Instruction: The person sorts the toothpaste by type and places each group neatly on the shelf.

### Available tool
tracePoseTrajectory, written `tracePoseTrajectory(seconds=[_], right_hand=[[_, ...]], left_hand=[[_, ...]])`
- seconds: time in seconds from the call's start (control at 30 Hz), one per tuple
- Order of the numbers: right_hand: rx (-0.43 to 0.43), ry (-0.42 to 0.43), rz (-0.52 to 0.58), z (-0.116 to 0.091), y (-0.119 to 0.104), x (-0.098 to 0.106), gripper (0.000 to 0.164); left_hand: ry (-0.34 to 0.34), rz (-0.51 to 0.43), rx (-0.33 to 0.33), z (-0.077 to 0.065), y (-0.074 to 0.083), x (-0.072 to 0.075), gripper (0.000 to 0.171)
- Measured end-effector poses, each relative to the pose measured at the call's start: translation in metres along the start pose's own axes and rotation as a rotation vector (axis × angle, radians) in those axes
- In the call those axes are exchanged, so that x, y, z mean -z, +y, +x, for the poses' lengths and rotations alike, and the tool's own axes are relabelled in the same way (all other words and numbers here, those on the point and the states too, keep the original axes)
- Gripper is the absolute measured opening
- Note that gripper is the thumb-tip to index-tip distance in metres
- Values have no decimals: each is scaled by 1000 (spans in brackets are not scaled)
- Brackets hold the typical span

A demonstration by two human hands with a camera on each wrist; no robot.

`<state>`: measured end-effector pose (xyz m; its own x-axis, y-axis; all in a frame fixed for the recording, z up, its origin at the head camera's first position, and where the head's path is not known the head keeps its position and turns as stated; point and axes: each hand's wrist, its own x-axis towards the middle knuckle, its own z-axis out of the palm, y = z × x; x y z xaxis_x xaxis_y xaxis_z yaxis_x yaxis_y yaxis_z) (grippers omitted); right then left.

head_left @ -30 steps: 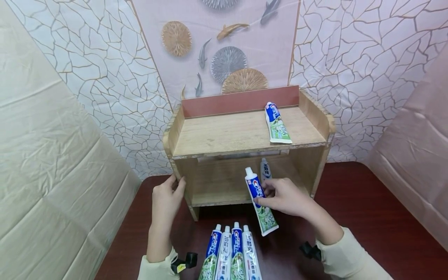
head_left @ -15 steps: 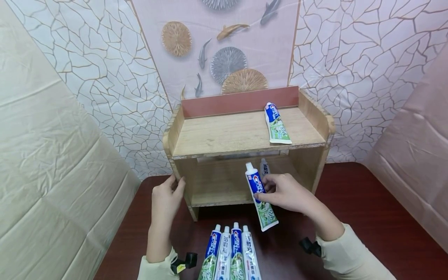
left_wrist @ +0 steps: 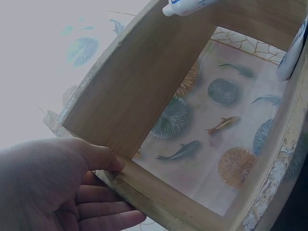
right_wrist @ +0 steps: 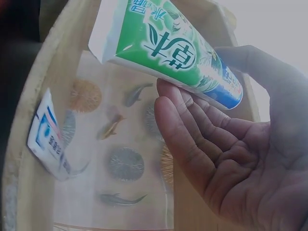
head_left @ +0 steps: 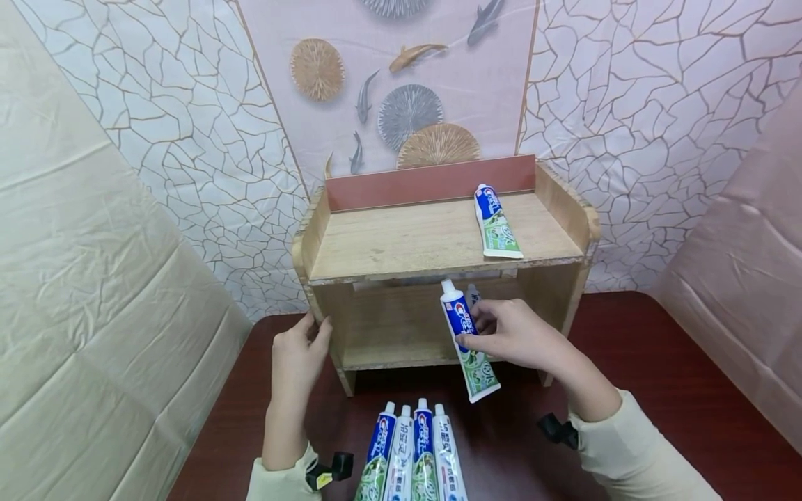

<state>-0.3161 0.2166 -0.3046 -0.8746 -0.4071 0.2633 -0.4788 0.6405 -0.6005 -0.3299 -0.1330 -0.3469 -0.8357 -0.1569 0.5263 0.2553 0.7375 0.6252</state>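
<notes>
The right hand (head_left: pixel 510 332) pinched a blue-and-green tube (head_left: pixel 476 363) near its middle, thumb across the printed face and the other fingers behind. Above that grip the cap pointed up, just under the front edge of the upper board (head_left: pixel 401 268); below it the flat tail hung free. With so little of the body held, the tube could well have pivoted or slipped, and any lift from there risked catching the cap on that edge.

Just behind those fingers, inside the lower compartment, a white tube (head_left: pixel 473 296) stood partly hidden; an inward push by knuckles or tube might have knocked it over, since the hand screened it from the head view.

To the left of the grip, the left hand (head_left: pixel 301 351) held the side panel (head_left: pixel 332 337) of the wooden shelf between thumb and fingers. Were that hold to slacken, a bump from the right could have slid the unit.

Above the right fingers, another tube (head_left: pixel 498 223) lay on the top board, its tail close to the front edge, where a jolt might have tipped it off. Below and leftward, four tubes (head_left: pixel 424 445) lay side by side, exposed to a dropped tube scattering them.
</notes>
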Motion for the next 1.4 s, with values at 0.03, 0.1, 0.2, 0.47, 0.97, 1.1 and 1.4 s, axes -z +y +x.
tracePoseTrajectory(seconds=[0.03,0.1,0.2,0.47,0.97,1.1,1.4], right_hand=[[4,3,-4,0,0,1,29],[9,12,-9,0,-1,3,29],[16,19,-13,1,-1,6,30],[7,24,-14,2,-4,11,30],[-21,-9,-13,-4,-12,12,29],[-12,-4,-9,-6,-14,13,28],[21,23,-34,-6,-21,19,28]], left_hand=[[0,2,1,0,0,0,29],[1,4,1,0,0,0,28],[1,9,2,-1,0,0,27],[1,6,4,0,0,0,27],[-1,-1,6,-1,0,0,28],[-1,-3,2,-1,0,0,28],[7,-4,-9,-1,1,0,27]])
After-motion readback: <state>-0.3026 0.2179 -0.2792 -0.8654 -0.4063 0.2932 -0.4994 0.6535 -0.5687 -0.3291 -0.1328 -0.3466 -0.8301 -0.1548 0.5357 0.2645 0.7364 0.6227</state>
